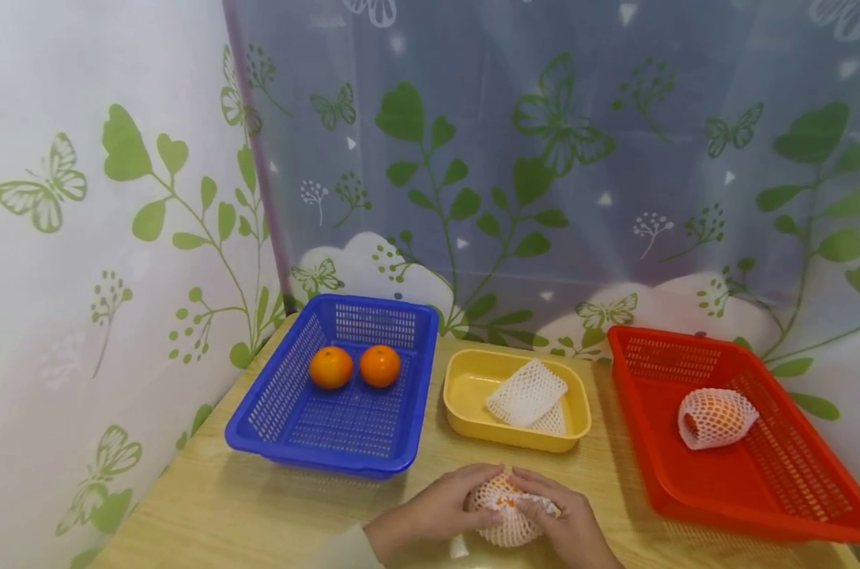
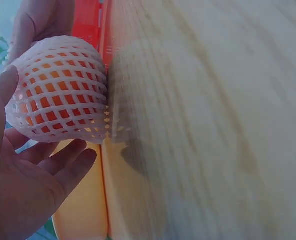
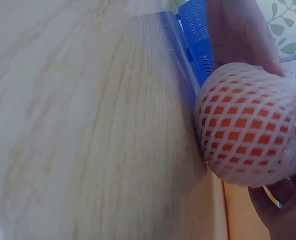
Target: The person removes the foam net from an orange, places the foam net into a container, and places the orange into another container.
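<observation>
An orange in a white foam net sleeve (image 1: 510, 528) is held between both hands near the table's front edge. My left hand (image 1: 444, 504) grips its left side, thumb toward me and fingers around the back. My right hand (image 1: 571, 518) grips the other side, its thumb by the bunched end of the net. In the left wrist view, orange skin shows through the stretched mesh of the sleeve (image 2: 63, 95). Close up in the right wrist view, the netted orange (image 3: 247, 125) has fingers above and below it.
A blue basket (image 1: 316, 468) with two bare oranges (image 1: 355, 367) stands at the left. Behind my hands, a yellow tray (image 1: 465, 427) contains white foam nets (image 1: 529, 393). One netted orange (image 1: 718, 417) lies in the red basket (image 1: 707, 502) at right. Patterned curtains surround the table.
</observation>
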Available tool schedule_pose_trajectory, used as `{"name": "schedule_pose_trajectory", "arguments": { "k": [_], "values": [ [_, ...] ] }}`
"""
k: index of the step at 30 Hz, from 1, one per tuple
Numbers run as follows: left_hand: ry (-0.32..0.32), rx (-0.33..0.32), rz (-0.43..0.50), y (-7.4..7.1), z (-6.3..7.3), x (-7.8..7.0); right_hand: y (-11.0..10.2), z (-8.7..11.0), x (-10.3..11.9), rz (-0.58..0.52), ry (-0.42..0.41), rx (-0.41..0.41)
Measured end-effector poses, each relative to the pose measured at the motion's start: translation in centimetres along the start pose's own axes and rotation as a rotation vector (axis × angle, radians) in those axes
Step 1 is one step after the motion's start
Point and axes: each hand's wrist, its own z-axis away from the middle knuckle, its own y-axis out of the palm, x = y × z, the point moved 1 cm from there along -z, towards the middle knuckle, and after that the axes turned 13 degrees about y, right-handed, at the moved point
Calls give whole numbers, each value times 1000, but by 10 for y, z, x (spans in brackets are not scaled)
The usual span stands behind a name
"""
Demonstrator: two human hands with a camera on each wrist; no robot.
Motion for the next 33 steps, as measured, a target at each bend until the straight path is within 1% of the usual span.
{"name": "schedule_pose_trajectory", "arguments": {
  "k": [2,4,6,7,9,11,14,16,19,22,23,26,28,29,30,31,33],
  "values": [
    [-12,-5,2,1,1,0,0,1,-1,-7,54,33],
    [-27,-9,6,1,1,1,-1,1,-2,5,80,71],
    [-42,-6,15,1,0,2,-1,1,-4,25,76,101],
    [-48,-3,21,1,1,2,-1,2,-4,40,56,111],
    [-70,4,46,0,1,2,0,2,-5,68,19,113],
    [-87,12,70,0,1,2,1,2,-7,72,7,107],
    [-114,15,100,0,1,0,3,1,-7,56,33,105],
    [-117,4,88,-1,1,0,2,0,-7,38,53,115],
    [-115,-22,60,-4,1,-2,2,-1,-6,-19,65,185],
    [-107,-35,49,-6,1,-3,2,-2,-9,-44,53,264],
    [-112,-33,55,-6,1,-3,3,-2,-9,-41,64,281],
    [-124,-19,77,-5,1,-1,4,-2,-10,22,93,280],
    [-128,-6,90,-6,1,0,5,-2,-9,52,121,263],
    [-124,0,91,-6,1,0,6,-1,-8,55,145,253],
    [-122,6,91,-7,1,0,6,-1,-7,53,150,244],
    [-117,13,82,-8,0,0,6,-1,-7,47,148,234],
    [-107,24,62,-9,0,0,7,-1,-7,56,111,199]
  ]
}}
